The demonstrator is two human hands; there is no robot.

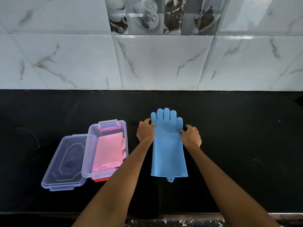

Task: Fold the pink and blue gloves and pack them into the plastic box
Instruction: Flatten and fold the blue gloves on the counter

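Observation:
The blue gloves (168,149) lie flat on the black counter, fingers pointing toward the wall, cuff toward me; they look stacked as one shape. My left hand (145,130) pinches the left edge near the thumb. My right hand (191,135) pinches the right edge at the same height. The folded pink gloves (107,153) lie inside the clear plastic box (89,154), which stands open to the left of my left arm.
The box's clear lid (65,163) lies flat on the counter against the box's left side. A marble-tiled wall (155,63) rises behind the counter. The counter's front edge (164,214) runs under my forearms.

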